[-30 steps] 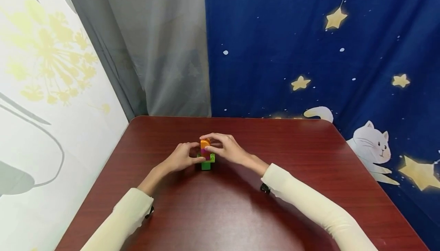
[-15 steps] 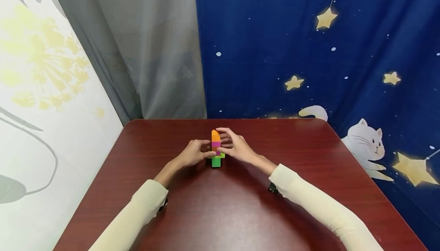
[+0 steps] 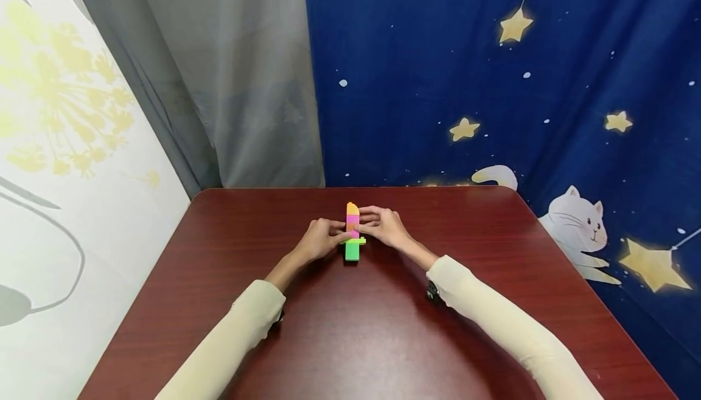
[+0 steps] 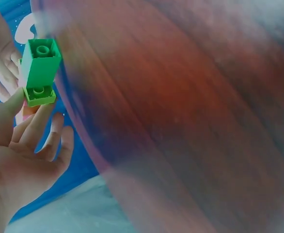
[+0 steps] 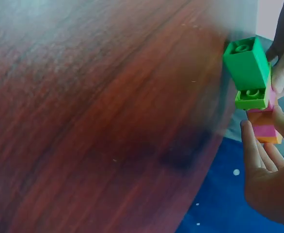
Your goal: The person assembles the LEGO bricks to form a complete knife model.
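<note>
A tower of toy building bricks (image 3: 353, 220) stands upright between my two hands, over the far half of the table. From bottom to top it shows a green brick (image 4: 41, 65), a wider light green brick (image 5: 252, 99), then pink and orange layers with a curved orange brick (image 3: 353, 209) on top. My left hand (image 3: 320, 238) pinches the tower by the light green brick, thumb on the near side. Higher up, the thumb and fingers of my right hand (image 3: 386, 228) grip the pink and orange layers. Both wrist views show the green brick's hollow underside, lifted off the table.
The dark red wooden table (image 3: 350, 327) has rounded far corners. Behind it hang a grey curtain (image 3: 263, 83) and a blue curtain (image 3: 416, 83) with stars and a white cat. A white patterned panel (image 3: 82, 114) borders the left side.
In the head view, the tower and both hands have shifted right. The right fingers have come down from the orange top to the tower's side, uncovering the upper bricks.
</note>
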Demonstrator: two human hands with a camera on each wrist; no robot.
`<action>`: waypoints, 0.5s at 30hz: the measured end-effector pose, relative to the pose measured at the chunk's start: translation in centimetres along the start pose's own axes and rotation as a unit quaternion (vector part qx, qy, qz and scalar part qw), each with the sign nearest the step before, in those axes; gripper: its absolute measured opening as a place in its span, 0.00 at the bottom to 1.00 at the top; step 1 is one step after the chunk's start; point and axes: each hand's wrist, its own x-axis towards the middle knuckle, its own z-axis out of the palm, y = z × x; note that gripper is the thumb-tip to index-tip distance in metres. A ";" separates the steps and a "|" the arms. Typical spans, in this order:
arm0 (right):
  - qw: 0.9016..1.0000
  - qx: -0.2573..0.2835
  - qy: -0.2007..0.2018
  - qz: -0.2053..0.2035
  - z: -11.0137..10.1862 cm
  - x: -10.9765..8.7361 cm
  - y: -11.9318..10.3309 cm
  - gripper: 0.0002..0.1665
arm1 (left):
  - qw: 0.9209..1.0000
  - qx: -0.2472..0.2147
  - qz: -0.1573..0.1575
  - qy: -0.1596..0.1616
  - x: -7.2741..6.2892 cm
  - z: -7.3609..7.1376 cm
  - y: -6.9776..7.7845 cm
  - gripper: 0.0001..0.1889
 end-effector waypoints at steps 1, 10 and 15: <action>1.000 -0.006 0.001 0.005 0.1 0.1 0.2 0.28 | 1.000 0.003 -0.001 0.002 0.1 0.1 -0.1 0.24; 0.999 -0.005 0.003 0.042 1.0 0.4 1.2 0.23 | 0.999 0.039 0.004 0.020 0.5 0.9 -0.7 0.19; 0.999 -0.006 0.003 0.048 1.2 0.4 1.6 0.22 | 0.999 0.049 0.007 0.023 0.7 1.0 -1.1 0.18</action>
